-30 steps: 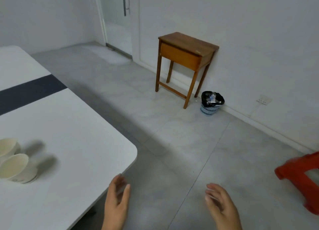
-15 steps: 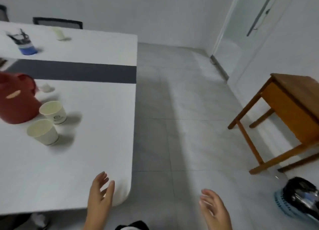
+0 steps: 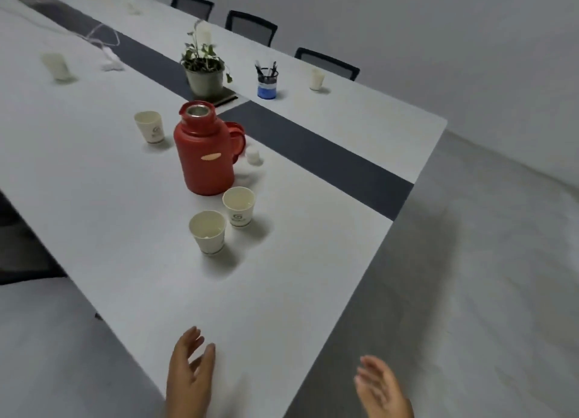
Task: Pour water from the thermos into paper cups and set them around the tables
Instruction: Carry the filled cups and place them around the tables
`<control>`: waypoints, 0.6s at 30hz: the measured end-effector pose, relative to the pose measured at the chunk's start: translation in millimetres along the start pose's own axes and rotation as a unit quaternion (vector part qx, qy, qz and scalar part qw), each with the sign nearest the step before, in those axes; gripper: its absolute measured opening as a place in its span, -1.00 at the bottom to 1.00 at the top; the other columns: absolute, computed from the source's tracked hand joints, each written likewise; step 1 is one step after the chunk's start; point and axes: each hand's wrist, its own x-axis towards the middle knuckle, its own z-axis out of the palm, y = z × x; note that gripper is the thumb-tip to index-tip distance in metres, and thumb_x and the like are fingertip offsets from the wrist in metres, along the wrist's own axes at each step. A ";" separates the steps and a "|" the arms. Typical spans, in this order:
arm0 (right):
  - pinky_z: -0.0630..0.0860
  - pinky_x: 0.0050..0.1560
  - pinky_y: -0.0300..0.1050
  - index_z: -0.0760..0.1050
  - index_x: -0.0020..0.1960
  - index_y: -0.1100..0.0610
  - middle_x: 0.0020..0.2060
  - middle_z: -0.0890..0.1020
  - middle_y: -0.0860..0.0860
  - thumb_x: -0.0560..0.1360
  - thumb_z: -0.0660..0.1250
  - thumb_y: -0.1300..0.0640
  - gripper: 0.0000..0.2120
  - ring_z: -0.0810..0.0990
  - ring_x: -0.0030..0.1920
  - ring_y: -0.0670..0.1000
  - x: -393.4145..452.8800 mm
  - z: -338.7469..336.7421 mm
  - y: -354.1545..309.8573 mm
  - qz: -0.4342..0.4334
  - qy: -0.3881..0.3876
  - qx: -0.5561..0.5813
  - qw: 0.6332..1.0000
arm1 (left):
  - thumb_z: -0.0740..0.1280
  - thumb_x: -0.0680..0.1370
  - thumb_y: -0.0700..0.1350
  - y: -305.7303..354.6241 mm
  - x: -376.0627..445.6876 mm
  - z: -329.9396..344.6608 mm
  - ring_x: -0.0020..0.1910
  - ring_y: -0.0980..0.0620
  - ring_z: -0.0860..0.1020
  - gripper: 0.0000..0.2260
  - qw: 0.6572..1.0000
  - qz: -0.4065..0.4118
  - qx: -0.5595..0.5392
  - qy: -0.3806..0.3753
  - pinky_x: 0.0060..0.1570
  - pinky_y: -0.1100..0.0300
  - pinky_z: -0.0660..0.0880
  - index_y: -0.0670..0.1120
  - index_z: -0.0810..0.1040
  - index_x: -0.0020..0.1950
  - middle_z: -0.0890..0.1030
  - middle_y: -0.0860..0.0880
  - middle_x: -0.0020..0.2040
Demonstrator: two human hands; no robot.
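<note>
Both hands empty. Left hand (image 3: 191, 375) hangs over the near end of the white table (image 3: 94, 204), fingers relaxed and slightly spread, touching nothing. Right hand (image 3: 383, 389) is off past the table edge over the floor, fingers loose, motion-blurred, also holding nothing.

Red thermos (image 3: 205, 149) stands upright mid-table, mouth uncovered; a small white piece that may be its stopper (image 3: 253, 156) sits just beside the handle side. Two paper cups stand just in front of the thermos: nearer cup (image 3: 207, 232) and logo cup (image 3: 239, 206), close together but apart. Fill level can't be read from here. A third cup (image 3: 149, 126) sits just left of the thermos. Further cups are already out: one far left (image 3: 56, 66), one on the far table (image 3: 316, 79) near the pen holder (image 3: 267, 84).

Judgement: between placements, person approaching the thermos station for the next cup. Next move likely needs a reach forward to the near pair; if they're dry, grip the thermos handle and pour first. Carry upright, soft paper walls squeeze easily.
</note>
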 end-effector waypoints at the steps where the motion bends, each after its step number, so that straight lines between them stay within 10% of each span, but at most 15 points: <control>1: 0.68 0.14 -0.19 0.61 0.31 0.04 0.24 0.72 0.12 0.48 0.52 0.49 -0.47 0.75 0.16 0.11 17.2 7.1 -32.5 -0.020 -0.016 0.004 1.000 | 0.44 0.68 -0.20 11.5 9.1 4.9 0.38 0.14 0.58 -0.55 1.000 0.002 -0.007 0.009 0.32 -0.06 0.59 0.12 0.47 0.51 0.57 0.13 0.43; 12: 0.63 0.22 -0.16 0.56 0.33 -0.04 0.25 0.68 -0.14 0.61 0.48 0.27 -0.63 0.70 0.23 -0.05 168.1 116.3 -213.6 -0.199 -0.209 -0.043 0.956 | 0.47 0.65 -0.13 16.9 45.0 37.3 0.36 0.24 0.55 -0.51 0.977 -0.059 -0.015 0.203 0.31 -0.07 0.58 0.33 0.44 0.45 0.51 0.14 0.40; 18: 0.57 0.35 0.08 0.18 0.63 -0.22 0.47 0.45 -0.24 0.44 0.66 0.14 -0.05 0.56 0.39 -0.09 261.1 219.6 -238.5 -0.166 -0.331 -0.068 0.927 | 0.62 0.52 -0.03 13.5 83.2 67.9 0.35 0.23 0.56 -0.33 0.964 -0.096 0.044 0.243 0.24 0.03 0.60 0.45 0.39 0.45 0.45 0.24 0.41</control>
